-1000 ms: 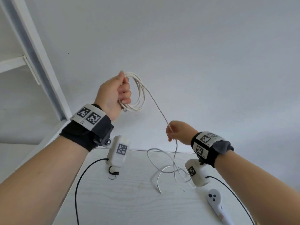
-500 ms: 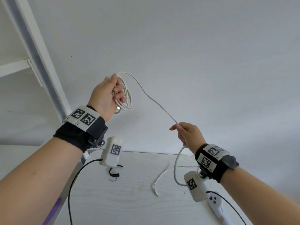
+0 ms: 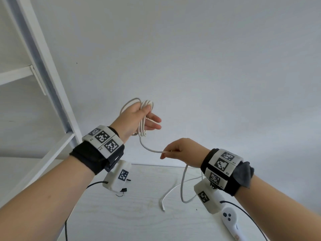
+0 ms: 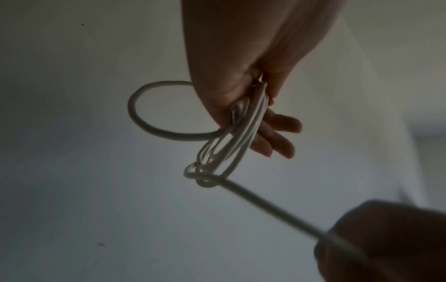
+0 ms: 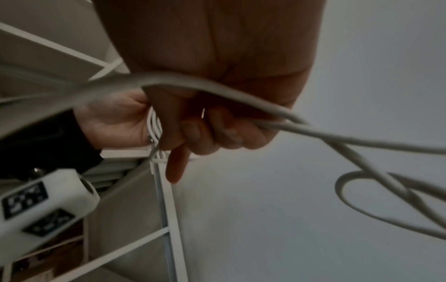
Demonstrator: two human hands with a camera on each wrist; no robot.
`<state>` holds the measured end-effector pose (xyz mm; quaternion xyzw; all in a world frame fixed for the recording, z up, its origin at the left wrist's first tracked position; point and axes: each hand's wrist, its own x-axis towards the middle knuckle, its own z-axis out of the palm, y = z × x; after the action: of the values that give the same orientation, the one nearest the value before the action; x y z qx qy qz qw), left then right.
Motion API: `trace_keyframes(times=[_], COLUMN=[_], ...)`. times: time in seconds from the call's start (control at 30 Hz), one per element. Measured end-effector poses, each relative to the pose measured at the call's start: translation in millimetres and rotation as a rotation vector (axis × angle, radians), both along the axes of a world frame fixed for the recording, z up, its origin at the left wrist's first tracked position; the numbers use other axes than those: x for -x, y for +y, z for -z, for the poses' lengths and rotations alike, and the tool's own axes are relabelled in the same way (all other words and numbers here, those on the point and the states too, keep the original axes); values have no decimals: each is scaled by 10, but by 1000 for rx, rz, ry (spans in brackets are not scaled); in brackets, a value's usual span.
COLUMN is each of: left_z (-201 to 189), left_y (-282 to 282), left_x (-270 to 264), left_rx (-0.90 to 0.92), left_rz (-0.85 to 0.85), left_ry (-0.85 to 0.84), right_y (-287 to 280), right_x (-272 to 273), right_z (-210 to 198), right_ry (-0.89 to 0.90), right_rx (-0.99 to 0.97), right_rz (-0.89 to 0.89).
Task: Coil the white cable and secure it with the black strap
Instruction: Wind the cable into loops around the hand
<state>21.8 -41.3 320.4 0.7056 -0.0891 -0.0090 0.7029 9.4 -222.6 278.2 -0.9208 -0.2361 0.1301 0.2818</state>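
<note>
The left hand (image 3: 137, 119) holds the cable (image 3: 144, 119) coils above-left of the right hand (image 3: 184, 150), over the table (image 3: 139, 214).

The right hand (image 3: 184, 150) now sits close below the left hand (image 3: 137, 119), slackening the thin white cable (image 3: 147, 146); the left fingers (image 3: 153, 121) open.

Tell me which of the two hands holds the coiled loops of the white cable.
The left hand, raised higher: the loops of the white cable hang from its thumb pinch, fingers extended. The right hand only pinches the single loose strand leading toward the table.
</note>
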Motion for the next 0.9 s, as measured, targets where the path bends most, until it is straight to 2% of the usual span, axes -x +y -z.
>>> trace_keyframes(times=[0.2,0.4,0.63,0.73,0.9], left_z=[58,47,155,201,211], left_y=[-26,-73,-47,-56,-137], left_x=[64,138,103,118,121], left_rx=[-206,-242,-374,-342,-143], left_rz=[50,83,160,199,166], left_ry=[36,39,8,2,103], right_y=[-2,-11,-2,-4,-10], right_x=[-42,-119,-145,-183,-235], right_z=[-200,-286,-310,-337,-330], right_ry=[-98,-141,-217,-212,-212], right_rx=[-134,-155,-277,-293,-295], right_rz=[-62,-37,87,100,113])
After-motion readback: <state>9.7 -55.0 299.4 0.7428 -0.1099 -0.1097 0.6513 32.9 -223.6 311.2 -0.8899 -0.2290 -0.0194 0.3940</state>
